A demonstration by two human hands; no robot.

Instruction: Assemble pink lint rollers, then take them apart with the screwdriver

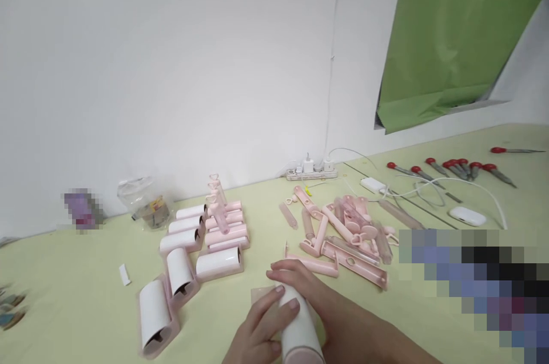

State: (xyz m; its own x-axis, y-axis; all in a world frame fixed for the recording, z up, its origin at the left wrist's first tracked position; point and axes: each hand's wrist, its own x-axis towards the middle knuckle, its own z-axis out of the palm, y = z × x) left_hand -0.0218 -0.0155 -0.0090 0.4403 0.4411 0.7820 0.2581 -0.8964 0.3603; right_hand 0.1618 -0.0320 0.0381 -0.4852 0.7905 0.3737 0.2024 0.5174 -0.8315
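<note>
At the front of the table both hands grip a white lint roller with a pink end toward me. My left hand closes on its left side, two fingers lying across the top. My right hand wraps its far end and right side. Part of a translucent pink piece shows behind the left fingers. Beyond the hands lies a pile of loose pink plastic parts, among them long trays and clear strips. White rolls in pink holders stand in rows to the left, with several pink handles on top.
A power strip with chargers sits against the wall. Several red-handled screwdrivers, white cables and a white case lie at the right. A plastic bag and a small white piece are on the left.
</note>
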